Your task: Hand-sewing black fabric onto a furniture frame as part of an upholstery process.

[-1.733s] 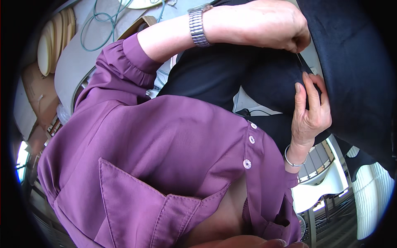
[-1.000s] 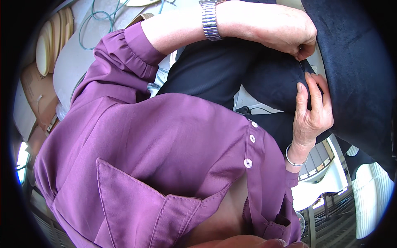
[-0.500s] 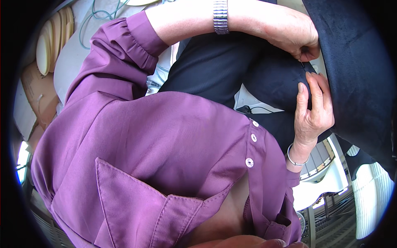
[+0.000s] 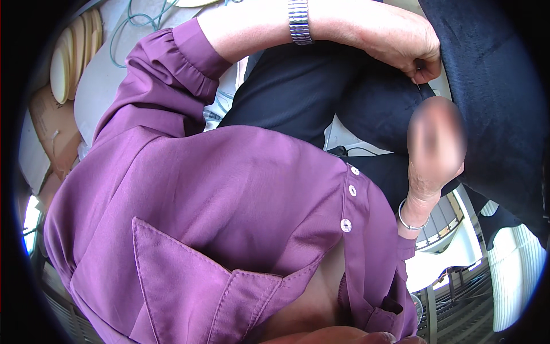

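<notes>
Behind you, in the upper left of the frame, there is a pale grey surface (image 4: 94, 97) with a thin blue-green cord (image 4: 113, 46) lying in loops. Near the left edge, several pale oval pieces (image 4: 60, 74) stand close together, and brown cardboard (image 4: 54, 126) is below them. At the lower right you have a white seat (image 4: 438, 269) and, farther right, a white ribbed piece (image 4: 518, 281).

Your left hand (image 4: 405, 43), with a metal watch (image 4: 299, 22) on its wrist, is at the upper right. Its grip is pinched closed on a thin thing (image 4: 418, 87), which points down from the fingertips; it is too small to tell its kind. Your right hand (image 4: 436, 140) is just below, with a bangle (image 4: 411, 226) on the wrist. This hand is blurred, so I cannot tell whether its grip holds something. The dark cloth (image 4: 498, 109) fills the right side of the frame, beside both hands. Your purple shirt (image 4: 229, 189) covers the centre.
</notes>
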A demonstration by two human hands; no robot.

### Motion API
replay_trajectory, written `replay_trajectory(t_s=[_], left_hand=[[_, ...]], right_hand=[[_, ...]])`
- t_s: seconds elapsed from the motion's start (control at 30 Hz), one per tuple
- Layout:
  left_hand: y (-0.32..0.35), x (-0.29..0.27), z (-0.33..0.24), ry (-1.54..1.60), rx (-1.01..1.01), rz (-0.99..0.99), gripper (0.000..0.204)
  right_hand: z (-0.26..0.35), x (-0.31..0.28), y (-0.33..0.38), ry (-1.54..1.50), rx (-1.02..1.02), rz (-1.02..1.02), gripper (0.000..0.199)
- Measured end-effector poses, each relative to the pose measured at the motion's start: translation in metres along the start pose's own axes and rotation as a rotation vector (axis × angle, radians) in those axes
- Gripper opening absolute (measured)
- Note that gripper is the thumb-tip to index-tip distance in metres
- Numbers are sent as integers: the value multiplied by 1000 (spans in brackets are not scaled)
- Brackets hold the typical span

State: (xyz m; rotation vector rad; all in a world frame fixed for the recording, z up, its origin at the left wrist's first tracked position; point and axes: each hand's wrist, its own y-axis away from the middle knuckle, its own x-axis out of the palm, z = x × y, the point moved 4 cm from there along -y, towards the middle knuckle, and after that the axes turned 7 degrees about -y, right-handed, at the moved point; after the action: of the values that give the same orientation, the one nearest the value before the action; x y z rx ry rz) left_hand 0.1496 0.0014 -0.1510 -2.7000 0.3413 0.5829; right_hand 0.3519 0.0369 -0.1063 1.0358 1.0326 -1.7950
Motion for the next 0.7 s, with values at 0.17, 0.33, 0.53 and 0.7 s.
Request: replay_trajectory(t_s=[0.17, 0.33, 0.53, 0.7], left_hand=[[1, -2, 10, 85, -25, 44, 7], [-6, 12, 21, 103, -35, 36, 6], [-4, 15, 16, 16, -20, -90, 6], [12, 16, 12, -457, -13, -168, 14]], right_hand=[[5, 2, -3, -57, 116, 60, 17], [4, 5, -1, -65, 143, 78, 18], [1, 4, -3, 0, 51, 73, 19], [-5, 1, 5, 28, -5, 24, 21]])
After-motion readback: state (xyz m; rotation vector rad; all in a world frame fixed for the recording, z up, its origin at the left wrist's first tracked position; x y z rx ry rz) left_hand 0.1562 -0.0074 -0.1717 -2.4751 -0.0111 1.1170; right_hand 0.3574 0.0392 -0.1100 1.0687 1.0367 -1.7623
